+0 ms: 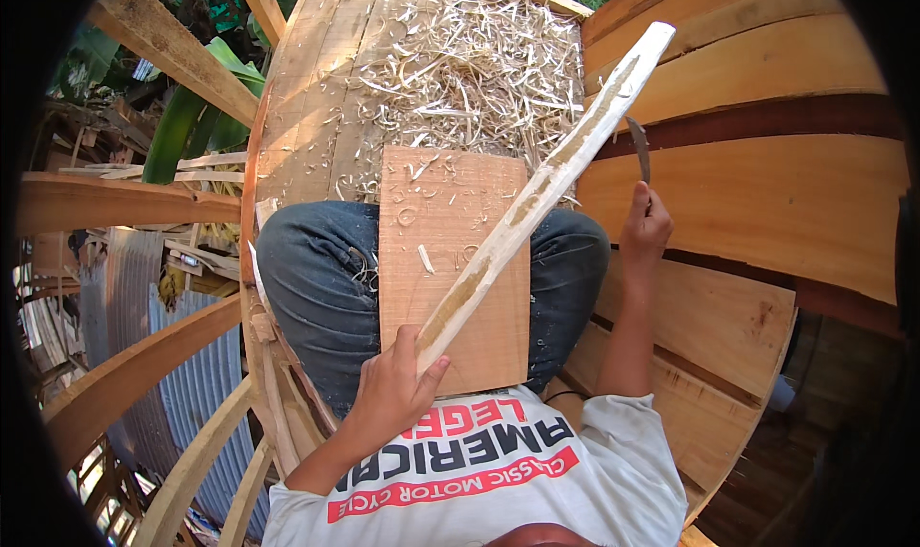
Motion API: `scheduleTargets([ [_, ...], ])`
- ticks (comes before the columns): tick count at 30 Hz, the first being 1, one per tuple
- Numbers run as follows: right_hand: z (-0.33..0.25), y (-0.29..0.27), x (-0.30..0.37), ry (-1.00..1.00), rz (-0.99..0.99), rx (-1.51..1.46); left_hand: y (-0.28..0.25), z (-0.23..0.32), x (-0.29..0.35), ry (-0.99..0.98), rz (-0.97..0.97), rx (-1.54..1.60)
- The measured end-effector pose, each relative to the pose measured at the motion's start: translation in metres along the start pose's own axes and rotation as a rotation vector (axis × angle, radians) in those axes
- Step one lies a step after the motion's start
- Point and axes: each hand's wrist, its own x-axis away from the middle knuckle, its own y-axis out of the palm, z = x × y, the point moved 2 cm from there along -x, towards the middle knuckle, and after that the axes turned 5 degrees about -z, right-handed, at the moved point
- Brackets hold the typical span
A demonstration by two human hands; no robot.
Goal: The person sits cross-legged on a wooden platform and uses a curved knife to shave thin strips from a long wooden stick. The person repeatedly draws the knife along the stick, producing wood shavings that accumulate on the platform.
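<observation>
My left hand [401,379] is closed around the lower end of a long pale stick [541,202], partly stripped, with brown bark streaks left along it. The stick slants up and to the right across a flat wooden board [455,259] that rests over my lap. Out to the right, my right hand [647,223] grips a knife by its handle, which the fingers hide. Its dark curved blade [640,149] points upward, beside the stick and apart from it.
Curly wood shavings [479,77] cover much of the plank floor [311,116] ahead. A plank wall [747,197] stands close on the right. Open wooden posts [134,207] line the left, with corrugated metal sheets [196,394] and a green leaf [182,135] beyond them.
</observation>
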Motion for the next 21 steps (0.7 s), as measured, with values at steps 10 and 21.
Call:
scheduleTargets([
  [10, -0.049, 0.013, 0.063, -0.124, -0.349, -0.089, -0.015, -0.006, -0.019, -0.015, 0.177, -0.055],
  [21, -0.057, 0.042, 0.119, -0.036, -0.551, -0.123, -0.012, -0.02, -0.034, 0.102, 0.258, -0.044],
])
